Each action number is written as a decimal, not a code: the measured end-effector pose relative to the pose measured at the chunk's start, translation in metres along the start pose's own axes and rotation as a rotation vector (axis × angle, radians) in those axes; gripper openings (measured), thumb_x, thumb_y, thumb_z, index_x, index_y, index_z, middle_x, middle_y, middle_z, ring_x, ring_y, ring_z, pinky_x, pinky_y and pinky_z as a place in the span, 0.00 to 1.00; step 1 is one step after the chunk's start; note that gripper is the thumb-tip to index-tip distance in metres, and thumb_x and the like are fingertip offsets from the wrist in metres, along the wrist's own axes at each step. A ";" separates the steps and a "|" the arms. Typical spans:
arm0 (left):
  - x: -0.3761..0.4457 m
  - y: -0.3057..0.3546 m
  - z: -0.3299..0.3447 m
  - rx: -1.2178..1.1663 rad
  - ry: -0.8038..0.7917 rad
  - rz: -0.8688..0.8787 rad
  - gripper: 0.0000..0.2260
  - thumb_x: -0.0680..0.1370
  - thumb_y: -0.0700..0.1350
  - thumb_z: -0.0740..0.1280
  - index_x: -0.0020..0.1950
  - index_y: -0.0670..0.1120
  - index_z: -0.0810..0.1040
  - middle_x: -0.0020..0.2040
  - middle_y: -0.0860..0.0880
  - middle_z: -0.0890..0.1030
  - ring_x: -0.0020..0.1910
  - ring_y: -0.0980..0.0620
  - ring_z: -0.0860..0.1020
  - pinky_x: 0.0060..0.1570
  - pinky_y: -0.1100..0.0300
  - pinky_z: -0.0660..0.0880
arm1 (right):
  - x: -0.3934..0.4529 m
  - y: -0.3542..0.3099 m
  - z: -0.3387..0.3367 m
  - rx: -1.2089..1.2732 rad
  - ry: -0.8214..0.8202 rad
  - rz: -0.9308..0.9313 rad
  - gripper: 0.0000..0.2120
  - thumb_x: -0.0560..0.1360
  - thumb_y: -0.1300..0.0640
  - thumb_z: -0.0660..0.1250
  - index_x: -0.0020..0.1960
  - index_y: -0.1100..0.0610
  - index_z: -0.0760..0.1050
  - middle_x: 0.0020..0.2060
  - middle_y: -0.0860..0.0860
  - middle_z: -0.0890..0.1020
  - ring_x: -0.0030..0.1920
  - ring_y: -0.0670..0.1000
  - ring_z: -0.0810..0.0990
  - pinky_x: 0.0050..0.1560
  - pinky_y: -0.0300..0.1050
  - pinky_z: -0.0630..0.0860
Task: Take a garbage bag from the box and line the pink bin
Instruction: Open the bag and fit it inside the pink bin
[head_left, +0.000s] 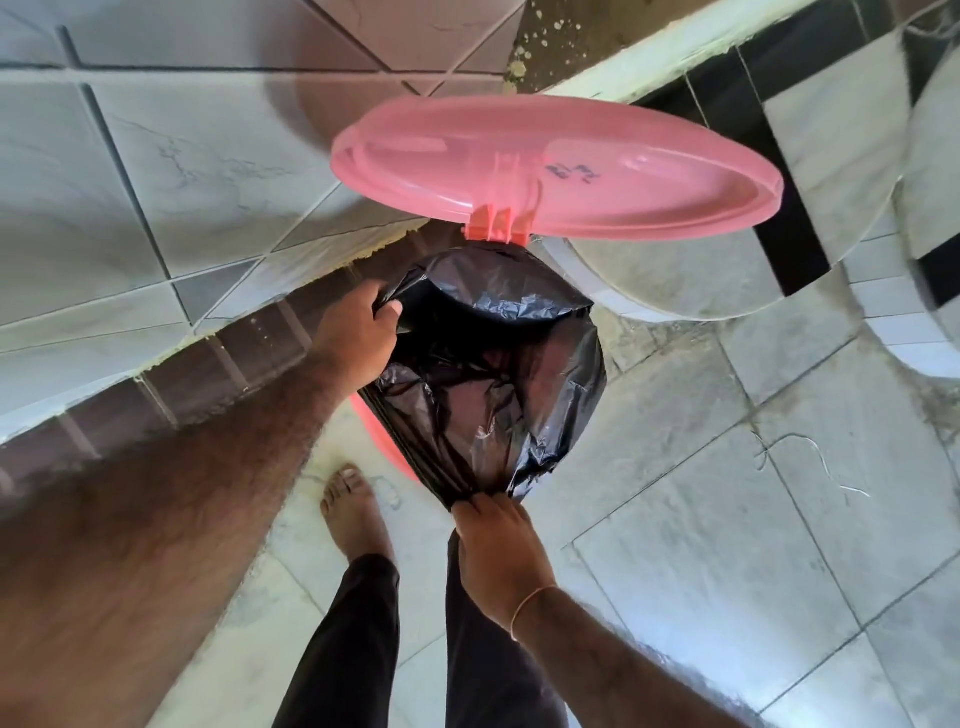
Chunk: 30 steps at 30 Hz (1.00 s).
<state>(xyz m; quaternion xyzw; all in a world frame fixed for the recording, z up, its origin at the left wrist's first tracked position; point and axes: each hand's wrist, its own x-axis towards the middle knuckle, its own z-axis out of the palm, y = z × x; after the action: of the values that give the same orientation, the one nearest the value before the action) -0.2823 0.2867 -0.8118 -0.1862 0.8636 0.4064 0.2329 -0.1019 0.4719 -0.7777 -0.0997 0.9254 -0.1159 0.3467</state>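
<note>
A black garbage bag (493, 374) is spread over the mouth of the pink bin (387, 447), whose body shows only as a pink sliver at the lower left of the bag. The bin's pink lid (561, 166) stands open behind it. My left hand (358, 327) grips the bag's edge at the bin's left rim. My right hand (501, 551) pinches a gathered bunch of the bag at the near side of the bin. The box is not in view.
A tiled wall with a dark brown skirting (208, 374) runs along the left, close to the bin. A round tiled column base (727, 260) stands behind right. My bare foot (356, 514) and dark trouser legs are just in front of the bin on the tiled floor.
</note>
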 end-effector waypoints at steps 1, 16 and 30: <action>-0.001 0.000 0.000 0.001 0.004 0.003 0.12 0.80 0.47 0.59 0.61 0.47 0.76 0.50 0.45 0.81 0.49 0.44 0.78 0.47 0.56 0.72 | -0.001 0.001 0.006 0.017 -0.029 0.023 0.14 0.63 0.61 0.70 0.48 0.51 0.77 0.41 0.50 0.80 0.43 0.56 0.80 0.46 0.48 0.80; 0.003 -0.004 -0.003 0.020 -0.033 -0.015 0.12 0.80 0.50 0.60 0.57 0.46 0.77 0.45 0.46 0.79 0.45 0.44 0.77 0.44 0.57 0.68 | 0.048 -0.053 0.011 0.036 -0.307 -0.018 0.39 0.75 0.53 0.64 0.78 0.49 0.44 0.71 0.61 0.68 0.71 0.64 0.67 0.68 0.57 0.66; -0.012 -0.006 -0.003 -0.036 -0.038 -0.003 0.33 0.70 0.29 0.60 0.72 0.50 0.66 0.48 0.48 0.81 0.39 0.48 0.81 0.36 0.54 0.80 | 0.036 -0.062 -0.049 0.003 -0.881 -0.250 0.20 0.78 0.44 0.58 0.63 0.55 0.74 0.59 0.56 0.80 0.58 0.58 0.78 0.50 0.47 0.71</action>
<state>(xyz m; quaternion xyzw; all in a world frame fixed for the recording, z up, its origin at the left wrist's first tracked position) -0.2704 0.2826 -0.8072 -0.1839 0.8514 0.4249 0.2463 -0.1550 0.4100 -0.7465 -0.2500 0.6706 -0.1047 0.6905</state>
